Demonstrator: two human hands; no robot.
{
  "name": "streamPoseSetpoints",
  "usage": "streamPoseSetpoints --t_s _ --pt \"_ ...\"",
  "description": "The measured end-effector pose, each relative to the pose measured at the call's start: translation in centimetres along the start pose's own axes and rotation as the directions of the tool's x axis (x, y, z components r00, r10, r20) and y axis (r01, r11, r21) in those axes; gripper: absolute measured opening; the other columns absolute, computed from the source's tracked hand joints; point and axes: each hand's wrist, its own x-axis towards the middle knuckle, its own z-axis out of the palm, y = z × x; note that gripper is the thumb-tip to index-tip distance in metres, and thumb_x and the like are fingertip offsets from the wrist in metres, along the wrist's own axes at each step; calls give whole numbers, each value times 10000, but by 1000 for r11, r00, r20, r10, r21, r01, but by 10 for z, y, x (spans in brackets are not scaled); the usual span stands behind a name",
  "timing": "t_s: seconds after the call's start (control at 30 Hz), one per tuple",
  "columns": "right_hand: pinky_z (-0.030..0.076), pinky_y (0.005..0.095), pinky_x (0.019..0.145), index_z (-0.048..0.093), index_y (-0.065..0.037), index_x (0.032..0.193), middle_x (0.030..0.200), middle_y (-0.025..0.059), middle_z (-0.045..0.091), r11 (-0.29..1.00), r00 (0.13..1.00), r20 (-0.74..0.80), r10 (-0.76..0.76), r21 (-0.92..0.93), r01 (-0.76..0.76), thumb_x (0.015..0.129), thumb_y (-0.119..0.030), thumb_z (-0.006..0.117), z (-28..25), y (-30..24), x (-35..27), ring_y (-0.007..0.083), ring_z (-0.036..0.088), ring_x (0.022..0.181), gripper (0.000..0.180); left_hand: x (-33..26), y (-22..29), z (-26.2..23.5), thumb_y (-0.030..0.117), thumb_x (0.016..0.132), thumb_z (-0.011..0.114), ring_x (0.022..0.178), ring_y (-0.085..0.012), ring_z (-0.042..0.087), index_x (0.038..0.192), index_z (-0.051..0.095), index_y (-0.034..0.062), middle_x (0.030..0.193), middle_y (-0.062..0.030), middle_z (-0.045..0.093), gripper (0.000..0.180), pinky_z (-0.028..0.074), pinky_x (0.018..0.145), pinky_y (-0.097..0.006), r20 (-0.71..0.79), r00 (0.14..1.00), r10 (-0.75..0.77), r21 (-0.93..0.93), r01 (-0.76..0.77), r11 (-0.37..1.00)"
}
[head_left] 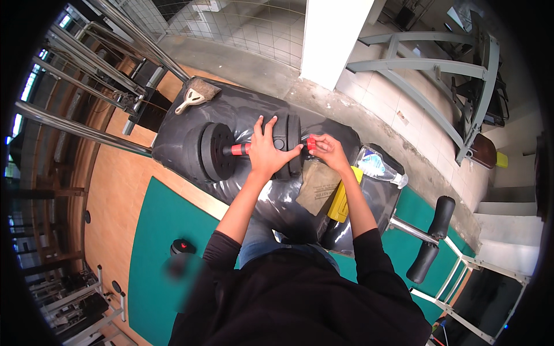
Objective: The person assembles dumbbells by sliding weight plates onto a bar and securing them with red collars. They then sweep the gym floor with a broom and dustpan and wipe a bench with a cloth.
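A dumbbell with black weight plates (217,153) and a red-and-black bar (240,149) lies across a black padded bench (248,98). My left hand (266,151) rests against its right-hand plates (294,138), fingers stretched out and spread, thumb reaching across toward their outer side. Just right of these plates, my right hand (329,151) pinches a red screw collar (311,143) between thumb and fingertips. Whether the collar touches the bar end cannot be made out. Beneath my right wrist are a brown paper sheet (316,187) and a yellow box (340,203).
A brush with a pale handle (189,104) lies at the bench's far left. Toward the right sits a clear plastic bottle (378,167). Padded rollers (428,245) jut out at right. A small black-and-red object (182,247) rests on the green mat (156,277). Metal gym frames (427,66) stand around.
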Motion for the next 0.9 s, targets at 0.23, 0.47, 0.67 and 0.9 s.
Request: streamPoseSetpoints --t_s 0.23,0.47,0.67,0.9 --pt "506 276 774 592 9 934 1030 98 623 985 996 22 84 -153 -79 820 -11 624 -5 -13 7 136 599 908 121 0 1 0 494 540 783 1113 -381 487 1257 450 140 1322 -173 367 866 450 870 -438 -12 1000 15 -2 -16 1000" --pt "461 254 500 634 0 802 618 77 625 719 915 -72 397 -596 -358 902 -512 423 -7 -17 39 134 575 503 563 -2 1 0 491 544 782 1107 -387 488 1252 447 132 1324 -174 358 862 450 861 -438 1 1000 27 15 -27 1000" --pt "477 287 511 646 -16 921 630 94 618 515 732 -197 652 -594 -618 917 -583 235 -6 -6 37 158 587 538 700 -1 0 -1 490 543 784 1098 -391 494 1251 449 132 1314 -181 368 862 456 853 -439 -2 1000 29 2 -29 1000" --pt "531 344 678 524 -89 1236 1135 65 575 941 972 35 232 -259 -216 906 -318 531 -5 -25 4 163 615 864 403 -2 -3 2 491 540 786 1096 -387 497 1250 458 134 1311 -181 376 860 457 851 -439 -33 999 41 -8 -42 999"
